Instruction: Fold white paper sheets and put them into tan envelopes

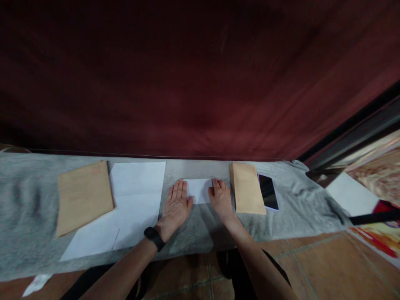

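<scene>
A narrow strip of folded white paper [201, 191] lies across the middle of the grey cloth. My left hand [177, 203], with a dark band on its wrist, rests palm down over the paper's left end, fingers stretched out. My right hand [221, 197] lies on the right end with its fingers slightly bent and its thumb toward the paper. A small dark edge shows by the right fingertips; I cannot make out what it is. Close to the right hand is a stack of brown envelopes [249, 187]. White sheets [137, 179] with a crease lie left of my left hand.
More brown envelopes [84, 196] overlap the white sheets at the left. A phone [268, 191] with a dark screen lies beside the right stack. Grey cloth [300, 208] covers the long surface, a dark red curtain [187, 91] hangs behind, and tiled floor [318, 258] shows in front.
</scene>
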### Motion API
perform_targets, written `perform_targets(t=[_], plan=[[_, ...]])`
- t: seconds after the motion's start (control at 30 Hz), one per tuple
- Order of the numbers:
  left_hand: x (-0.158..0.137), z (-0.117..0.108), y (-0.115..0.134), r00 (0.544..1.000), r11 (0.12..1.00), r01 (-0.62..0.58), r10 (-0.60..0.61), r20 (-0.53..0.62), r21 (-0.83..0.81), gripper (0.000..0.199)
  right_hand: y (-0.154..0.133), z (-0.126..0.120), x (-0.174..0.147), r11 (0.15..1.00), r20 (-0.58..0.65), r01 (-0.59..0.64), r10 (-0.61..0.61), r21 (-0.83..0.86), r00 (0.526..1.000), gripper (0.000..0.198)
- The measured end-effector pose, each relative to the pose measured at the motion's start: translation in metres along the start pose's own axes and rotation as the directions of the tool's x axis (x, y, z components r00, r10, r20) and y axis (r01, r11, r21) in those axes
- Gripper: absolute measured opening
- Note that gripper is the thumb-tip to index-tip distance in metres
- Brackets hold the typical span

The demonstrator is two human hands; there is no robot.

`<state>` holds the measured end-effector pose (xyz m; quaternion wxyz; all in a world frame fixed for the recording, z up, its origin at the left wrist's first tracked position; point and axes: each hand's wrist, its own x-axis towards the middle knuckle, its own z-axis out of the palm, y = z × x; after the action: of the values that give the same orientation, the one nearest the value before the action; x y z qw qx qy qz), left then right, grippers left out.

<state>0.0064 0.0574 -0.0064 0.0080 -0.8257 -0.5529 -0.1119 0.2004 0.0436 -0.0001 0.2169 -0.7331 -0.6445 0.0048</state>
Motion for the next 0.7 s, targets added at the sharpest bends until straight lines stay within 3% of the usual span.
perform_targets(t=[0.13,0.23,0.4,0.5,0.57,0.6,0.7], plan=[[0.000,0.001,0.000,1.000,1.000,0.013,-0.013,-0.010,0.008,0.066,0.000,0.004,0.006,0.989,0.003,-0.126,0.126,0.074,0.992,0.036],[-0.001,0.000,0.001,1.000,1.000,0.014,-0.013,-0.018,0.008,0.066,0.005,0.010,0.011,0.951,0.028,-0.188,0.187,0.245,0.982,0.032],[0.002,-0.006,0.000,1.000,0.998,0.005,-0.005,-0.013,-0.056,0.065,0.007,0.006,0.025,0.890,0.107,-0.167,0.134,0.424,0.985,0.025],[0.011,-0.017,-0.001,0.997,0.972,0.033,-0.048,-0.060,-0.231,0.062,0.001,-0.015,0.030,0.849,0.041,-0.104,0.097,0.519,0.994,0.034],[0.017,-0.027,0.000,0.992,0.892,0.034,-0.085,-0.094,-0.452,0.058,-0.003,-0.035,0.029,0.820,-0.173,0.015,0.103,0.572,0.979,0.035],[0.019,-0.033,0.002,0.991,0.809,0.041,-0.108,-0.081,-0.587,0.056,-0.006,-0.044,0.027,0.841,-0.260,0.074,0.081,0.535,0.962,0.034],[0.021,-0.044,0.014,0.984,0.386,0.141,-0.153,0.087,-0.912,0.056,-0.017,-0.060,0.015,0.906,-0.314,0.200,-0.079,0.373,0.946,0.034]])
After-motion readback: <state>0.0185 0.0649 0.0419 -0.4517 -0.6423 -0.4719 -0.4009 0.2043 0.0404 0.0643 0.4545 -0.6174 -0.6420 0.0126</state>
